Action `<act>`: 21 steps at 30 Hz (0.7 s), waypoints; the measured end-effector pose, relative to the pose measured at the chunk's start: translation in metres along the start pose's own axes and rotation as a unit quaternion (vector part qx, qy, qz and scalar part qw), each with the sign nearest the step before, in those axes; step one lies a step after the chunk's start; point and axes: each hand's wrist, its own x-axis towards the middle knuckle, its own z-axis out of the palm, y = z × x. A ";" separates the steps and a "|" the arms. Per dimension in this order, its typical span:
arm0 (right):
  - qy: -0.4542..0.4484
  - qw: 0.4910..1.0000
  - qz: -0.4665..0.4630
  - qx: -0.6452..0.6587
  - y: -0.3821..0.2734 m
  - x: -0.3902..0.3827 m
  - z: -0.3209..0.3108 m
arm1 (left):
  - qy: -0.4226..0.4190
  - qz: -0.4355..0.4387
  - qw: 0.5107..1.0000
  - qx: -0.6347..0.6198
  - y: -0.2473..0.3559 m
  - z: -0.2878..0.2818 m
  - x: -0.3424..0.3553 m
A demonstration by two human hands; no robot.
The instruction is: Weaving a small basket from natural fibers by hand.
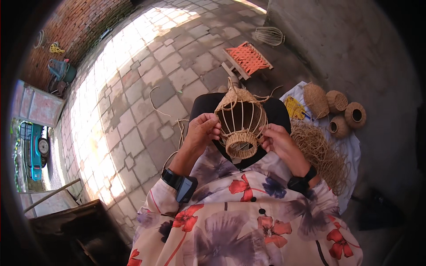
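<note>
A small rope basket (241,95) on a ribbed wire frame rests in my lap between both hands. Twisted brown cord covers its far, cone-shaped end and the round ring (242,145) at its near end. Bare pale ribs show between these woven parts, and loose cord ends stick out at the far end. My left hand (205,128) is closed, thumb and fingers pinched at the basket's left side. On the right side, my right hand (276,138) pinches at the ribs; whether a cord strand is also in its fingers I cannot tell.
To my right, a white sheet (353,166) bears a heap of loose cord (317,150), a yellow item (294,107) and several woven rope baskets (316,101). Ahead stand an orange-strapped stool (249,61) and a bare wire frame (270,36). A cord strand (156,103) lies on the paving.
</note>
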 end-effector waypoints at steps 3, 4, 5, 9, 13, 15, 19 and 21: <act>0.059 0.965 -0.030 -0.253 -0.007 -0.006 -0.002 | -0.017 0.030 0.997 -0.076 0.004 0.003 0.001; 0.060 0.965 -0.029 -0.254 -0.005 -0.006 -0.002 | -0.018 0.030 0.996 -0.077 0.007 0.005 0.001; 0.124 0.925 -0.122 -0.336 -0.003 -0.005 0.000 | -0.012 0.031 0.996 -0.081 0.012 0.007 -0.001; 0.180 0.839 -0.385 -0.341 -0.017 -0.008 0.025 | 0.040 -0.014 0.999 -0.019 0.006 0.007 -0.005; 0.079 0.777 -0.487 -0.391 -0.041 -0.003 0.051 | 0.068 0.038 0.971 0.225 -0.002 0.010 0.002; 0.057 0.741 -0.529 -0.410 -0.047 0.008 0.060 | 0.127 0.147 0.875 0.444 -0.005 0.016 0.004; 0.000 0.602 -0.540 -0.589 -0.061 0.023 0.067 | 0.149 0.247 0.832 0.473 -0.016 0.018 0.011; -0.032 0.546 -0.574 -0.610 -0.065 0.028 0.066 | 0.137 0.224 0.852 0.453 -0.010 0.021 0.012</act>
